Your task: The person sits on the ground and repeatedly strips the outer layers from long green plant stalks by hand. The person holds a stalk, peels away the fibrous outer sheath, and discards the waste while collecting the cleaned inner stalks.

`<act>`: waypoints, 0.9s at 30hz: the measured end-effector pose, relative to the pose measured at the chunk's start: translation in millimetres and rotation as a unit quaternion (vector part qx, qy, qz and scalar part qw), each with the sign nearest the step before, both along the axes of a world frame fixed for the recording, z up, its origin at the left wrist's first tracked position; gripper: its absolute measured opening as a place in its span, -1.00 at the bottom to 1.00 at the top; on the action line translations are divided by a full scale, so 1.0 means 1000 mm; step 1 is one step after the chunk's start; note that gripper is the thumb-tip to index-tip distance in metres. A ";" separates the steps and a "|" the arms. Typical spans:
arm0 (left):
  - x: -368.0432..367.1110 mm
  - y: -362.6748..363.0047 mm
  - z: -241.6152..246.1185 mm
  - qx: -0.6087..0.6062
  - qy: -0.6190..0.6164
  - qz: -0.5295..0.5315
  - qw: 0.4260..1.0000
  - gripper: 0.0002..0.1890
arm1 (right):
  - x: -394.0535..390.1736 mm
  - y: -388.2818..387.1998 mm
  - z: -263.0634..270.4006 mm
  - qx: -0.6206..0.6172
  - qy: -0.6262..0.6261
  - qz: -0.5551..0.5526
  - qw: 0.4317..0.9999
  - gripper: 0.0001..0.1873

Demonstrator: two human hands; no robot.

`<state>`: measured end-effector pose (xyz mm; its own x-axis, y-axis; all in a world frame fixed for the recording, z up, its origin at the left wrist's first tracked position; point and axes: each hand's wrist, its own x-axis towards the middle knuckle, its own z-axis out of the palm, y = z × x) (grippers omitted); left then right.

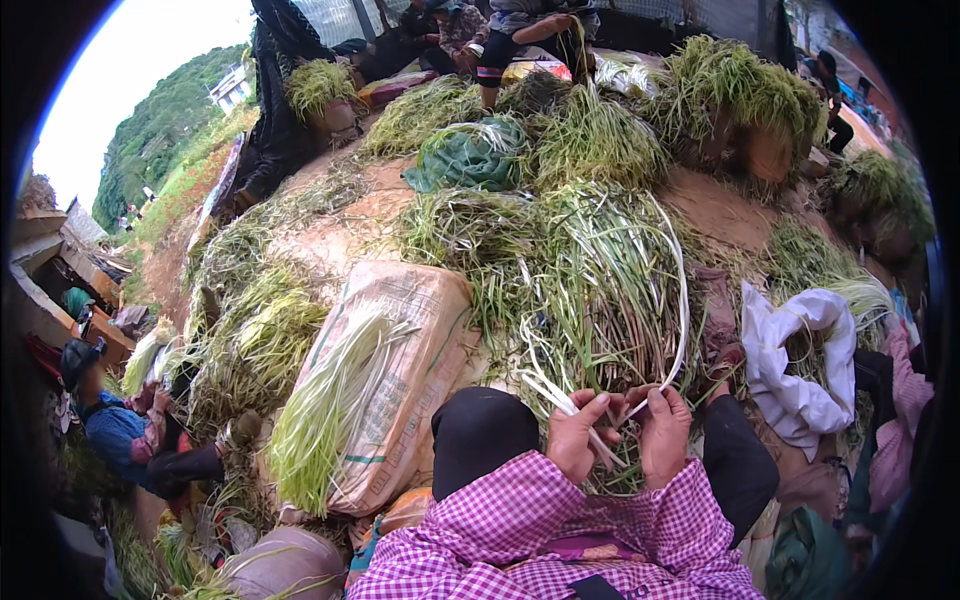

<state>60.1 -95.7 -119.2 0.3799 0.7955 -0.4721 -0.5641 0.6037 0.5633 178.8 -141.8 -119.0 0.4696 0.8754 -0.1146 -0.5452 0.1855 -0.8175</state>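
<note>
My left hand (pixel 576 435) holds a small bunch of long white-green stalks (pixel 551 391), which look like blanched chives or garlic shoots. My right hand (pixel 664 435) pinches the end of one long white stalk (pixel 683 300) between thumb and fingers; it arcs up and over to the left. Both hands are close together above my lap. Just beyond them spreads a large heap of uncleaned green stalks (pixel 600 277) with reddish-brown lower parts. To the left, a packed woven sack (pixel 442 330) bears writing, and a bundle of pale stalks (pixel 341 397) lies on it.
Trimmings (pixel 255 330) litter the ground on the left. A green mesh bundle (pixel 472 157) lies ahead, and a white plastic sack (pixel 799 367) at right. A person (pixel 124 427) sits at left; other people (pixel 536 30) are at the back and right. A purple-grey sack (pixel 285 566) lies lower left.
</note>
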 end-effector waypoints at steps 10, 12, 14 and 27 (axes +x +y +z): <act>-0.007 0.003 -0.004 -0.003 -0.008 0.020 1.000 -0.86 | 0.143 -0.020 -0.045 -0.023 -0.006 -0.204 0.979 -0.86; -0.009 0.003 -0.004 0.007 -0.007 0.012 1.000 -0.86 | 0.172 -0.023 -0.053 -0.027 -0.029 -0.221 0.975 -0.88; -0.012 0.003 -0.005 0.012 0.010 0.011 1.000 -0.88 | 0.199 -0.026 -0.058 -0.041 -0.022 -0.276 0.960 -0.86; 0.004 -0.010 -0.028 0.170 0.100 -0.092 0.976 -0.55 | 0.106 0.014 0.003 -0.034 -0.327 -0.061 0.942 -0.89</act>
